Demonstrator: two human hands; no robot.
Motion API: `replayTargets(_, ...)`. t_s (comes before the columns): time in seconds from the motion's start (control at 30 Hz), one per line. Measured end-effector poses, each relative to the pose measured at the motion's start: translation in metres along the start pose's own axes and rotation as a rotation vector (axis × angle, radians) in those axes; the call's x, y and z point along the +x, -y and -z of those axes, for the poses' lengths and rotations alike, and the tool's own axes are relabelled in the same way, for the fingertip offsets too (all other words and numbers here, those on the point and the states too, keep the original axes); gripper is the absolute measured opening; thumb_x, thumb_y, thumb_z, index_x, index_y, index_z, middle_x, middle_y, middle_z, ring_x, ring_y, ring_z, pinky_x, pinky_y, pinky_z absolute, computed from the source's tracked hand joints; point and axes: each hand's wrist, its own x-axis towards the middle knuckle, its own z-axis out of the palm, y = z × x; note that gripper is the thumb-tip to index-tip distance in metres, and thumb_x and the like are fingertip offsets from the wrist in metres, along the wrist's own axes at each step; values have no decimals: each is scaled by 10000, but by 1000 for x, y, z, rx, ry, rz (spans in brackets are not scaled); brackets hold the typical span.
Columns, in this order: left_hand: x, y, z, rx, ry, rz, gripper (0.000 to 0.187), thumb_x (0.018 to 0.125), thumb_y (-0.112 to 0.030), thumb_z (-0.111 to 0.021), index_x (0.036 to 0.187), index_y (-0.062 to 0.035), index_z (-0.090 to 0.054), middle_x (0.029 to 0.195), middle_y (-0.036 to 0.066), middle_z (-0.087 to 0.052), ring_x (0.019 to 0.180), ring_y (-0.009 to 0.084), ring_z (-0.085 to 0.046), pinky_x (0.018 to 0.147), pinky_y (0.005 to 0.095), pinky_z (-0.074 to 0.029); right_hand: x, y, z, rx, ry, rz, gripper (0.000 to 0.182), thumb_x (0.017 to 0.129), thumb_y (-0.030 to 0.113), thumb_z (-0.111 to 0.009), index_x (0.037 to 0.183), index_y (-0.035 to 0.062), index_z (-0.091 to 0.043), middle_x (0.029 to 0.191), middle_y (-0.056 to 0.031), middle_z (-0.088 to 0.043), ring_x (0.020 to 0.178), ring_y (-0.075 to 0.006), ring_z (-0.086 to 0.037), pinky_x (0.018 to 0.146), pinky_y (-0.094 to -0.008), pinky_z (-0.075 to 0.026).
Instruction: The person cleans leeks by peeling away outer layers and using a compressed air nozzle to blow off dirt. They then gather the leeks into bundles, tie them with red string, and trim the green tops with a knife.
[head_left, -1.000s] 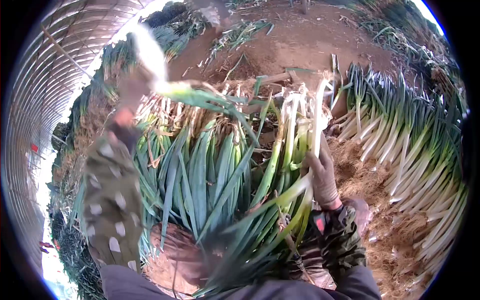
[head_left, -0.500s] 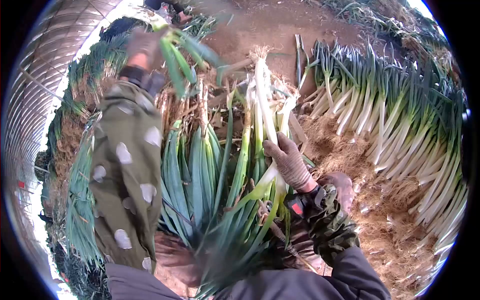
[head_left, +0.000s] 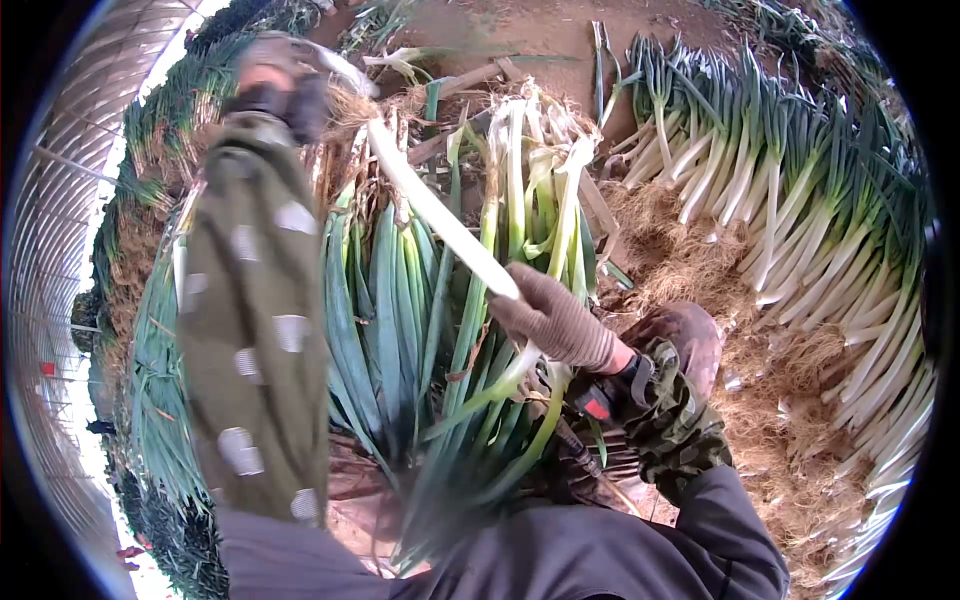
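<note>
Head view: one long onion, slanting over green bundles; right hand closed round its shank, left hand near roots, grip unclear. Probably light, firm-shanked, limp-leaved, bruisable; best held mid-shank.

Two hands, one held leek, two sleeves, other leeks too many to count

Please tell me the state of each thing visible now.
Held green onion: slanted, white stalk bare, roots on.
Right hand: gloved, closed on its stalk.
Left hand: raised; blurred, grip unclear.
Middle green onions: bunched, dry brown skins on.
Right-side green onions: laid in a row.
Root clumps: heaped.
</note>
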Motion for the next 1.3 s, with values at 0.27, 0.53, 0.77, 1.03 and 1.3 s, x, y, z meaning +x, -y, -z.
replayTargets(0.27,-136,14,-38,172,609,-104,503,943,-343,-683,1310,-14,-584,1240,200,-657,968,234,-698,849,331,-581,34,-7,65,347,-632,124,253,967,185,-646,1137,4,-601,807,-11,-608,651,-108,-583,576,-251,-522)
replayTargets(0.53,-322,-17,-132,-665,986,338,318,997,-313,-640,1035,1,-600,811,10,-600,708,95,-567,620,244,-490,33,-7,45,497,-615,87,238,968,240,-664,1007,21,-580,780,-40,-593,620,-134,-591,540,-262,-483)
replayTargets(0.77,-350,-31,-64,-102,1429,-11,305,1048,-292,-498,1174,-28,-583,733,67,-621,605,153,-616,536,339,-486,32,-4,111,307,-878,334,318,1008,385,-603,914,81,-616,689,-4,-586,530,-119,-540,475,-271,-445)
replayTargets(1.03,-213,-19,2,1080,-70,-498,901,845,-408,-760,1531,-46,-301,1479,235,-421,1336,372,-457,1101,424,-421,47,-18,46,165,-938,278,268,981,255,-634,1103,16,-614,835,-73,-649,751,-164,-618,665,-284,-525)
replayTargets(1.3,-353,-13,-128,-505,813,-25,548,917,-122,-622,1423,-15,-440,1106,88,-619,956,176,-618,803,302,-519,3,24,26,-336,-718,244,318,992,255,-627,1133,-19,-547,941,-176,-636,856,-273,-616,787,-377,-507)
